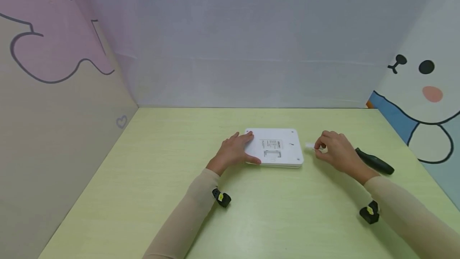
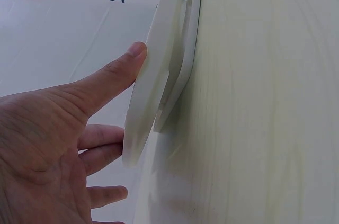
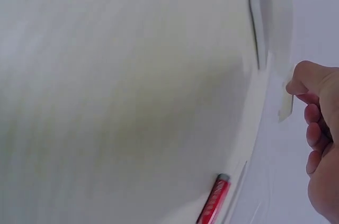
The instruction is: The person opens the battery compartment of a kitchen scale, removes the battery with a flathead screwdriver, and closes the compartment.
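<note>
A flat white scale-like device lies on the table with its underside up, showing a printed label and a small rectangular battery recess. My left hand rests at its left end, fingers and thumb spread and fairly straight. In the left wrist view the thumb touches the device's white edge. Just right of the device, my right hand pinches a small white plastic cover between thumb and fingers. The right wrist view shows this cover held above the table.
Beyond my right hand lies a dark handle-shaped object; its left end is partly hidden. A red battery lies on the table in the right wrist view. Walls with cartoon prints border the pale green table.
</note>
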Available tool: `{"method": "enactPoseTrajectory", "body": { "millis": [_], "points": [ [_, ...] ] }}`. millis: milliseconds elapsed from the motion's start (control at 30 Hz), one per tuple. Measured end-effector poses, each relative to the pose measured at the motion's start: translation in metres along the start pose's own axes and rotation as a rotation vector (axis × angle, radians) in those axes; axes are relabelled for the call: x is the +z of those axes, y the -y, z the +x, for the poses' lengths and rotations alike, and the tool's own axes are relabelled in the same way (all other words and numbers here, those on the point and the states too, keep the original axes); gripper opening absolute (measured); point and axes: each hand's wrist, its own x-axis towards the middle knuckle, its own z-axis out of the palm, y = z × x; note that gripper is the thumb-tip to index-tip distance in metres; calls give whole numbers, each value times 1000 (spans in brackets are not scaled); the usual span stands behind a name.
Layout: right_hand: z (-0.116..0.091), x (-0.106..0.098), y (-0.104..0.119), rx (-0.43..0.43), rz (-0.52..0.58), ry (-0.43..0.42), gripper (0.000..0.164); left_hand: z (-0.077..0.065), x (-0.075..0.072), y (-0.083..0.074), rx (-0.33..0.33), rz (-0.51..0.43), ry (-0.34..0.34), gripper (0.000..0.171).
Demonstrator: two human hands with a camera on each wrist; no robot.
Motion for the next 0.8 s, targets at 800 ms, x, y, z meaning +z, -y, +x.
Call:
{"method": "enactPoseTrajectory", "body": {
  "millis": [800],
  "points": [
    [44, 6, 75, -98, 50, 39, 9, 3, 2, 1, -5, 14, -4, 102]
  ]
}}
